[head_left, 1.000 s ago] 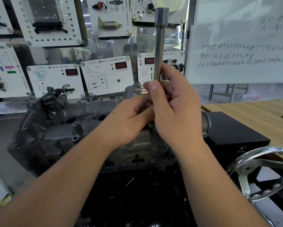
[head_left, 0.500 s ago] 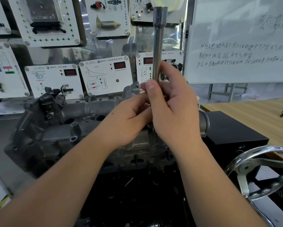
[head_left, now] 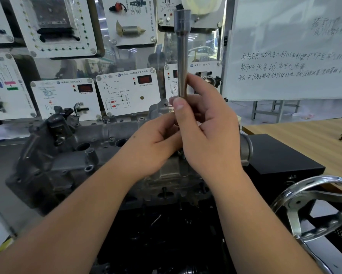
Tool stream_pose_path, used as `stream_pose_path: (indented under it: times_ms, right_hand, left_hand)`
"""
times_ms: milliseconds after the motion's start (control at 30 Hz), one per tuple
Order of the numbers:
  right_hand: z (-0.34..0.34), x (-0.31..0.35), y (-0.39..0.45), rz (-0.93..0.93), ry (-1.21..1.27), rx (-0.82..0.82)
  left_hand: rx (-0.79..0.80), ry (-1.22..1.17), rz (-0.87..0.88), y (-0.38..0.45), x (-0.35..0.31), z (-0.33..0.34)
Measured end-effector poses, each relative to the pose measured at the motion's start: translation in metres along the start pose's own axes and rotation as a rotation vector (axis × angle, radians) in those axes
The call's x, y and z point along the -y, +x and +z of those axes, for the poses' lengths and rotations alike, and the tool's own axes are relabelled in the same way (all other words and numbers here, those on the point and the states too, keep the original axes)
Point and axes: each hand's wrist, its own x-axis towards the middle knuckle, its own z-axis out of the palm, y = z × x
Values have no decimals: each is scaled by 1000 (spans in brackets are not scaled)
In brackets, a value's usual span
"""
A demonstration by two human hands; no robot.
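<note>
A long steel socket extension bar (head_left: pixel 182 54) stands upright over a grey engine cylinder head (head_left: pixel 67 161) mounted on a stand. My right hand (head_left: pixel 205 131) grips the bar's lower part, thumb on the near side and fingers curled behind it. My left hand (head_left: pixel 152 143) holds the same bar just below, its fingertips tucked under my right thumb. The bar's bottom end is hidden behind both hands, so where it meets the engine cannot be seen.
A chrome handwheel (head_left: pixel 314 206) sticks out at the lower right beside a black box (head_left: pixel 281 157). White sensor display panels (head_left: pixel 126 89) stand behind the engine. A whiteboard (head_left: pixel 288 48) and a wooden table (head_left: pixel 308 141) lie to the right.
The bar and both hands have shifted slightly left and up in the view; the grip of both hands stays the same.
</note>
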Motion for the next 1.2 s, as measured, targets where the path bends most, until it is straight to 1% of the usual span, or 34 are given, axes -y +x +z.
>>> stream_pose_path:
  times_ms: [133, 200, 300, 367, 533, 633, 800, 1000, 1133, 1200]
  right_hand:
    - [0, 0, -1, -26, -4, -44]
    - [1, 0, -2, -36, -17, -62]
    - [1, 1, -2, -7, -10, -36]
    - [0, 0, -1, 11, -6, -21]
    - [-1, 2, -1, 11, 1, -34]
    - [-2, 2, -1, -7, -49, -64]
    - [-1, 3, -1, 44, -14, -17]
    - [-3, 5, 1, 10, -11, -32]
    - [-7, 5, 1, -26, -70, 19]
    - [-7, 6, 0, -16, -74, 40]
  left_hand:
    - [-14, 11, 16, 0, -1, 2]
    - [-18, 0, -7, -1, 1, 0]
    - [-17, -8, -72, -3, 1, -3]
    - [-9, 5, -84, -3, 0, -3]
    - [-9, -25, -16, -1, -3, 1]
    - [-20, -9, -28, -2, -4, 1]
    - [-25, 5, -108, -3, -3, -2]
    - [-26, -10, -38, -2, -1, 1]
    - [-37, -9, -53, -2, 1, 0]
    - [-34, -4, -64, -4, 0, -1]
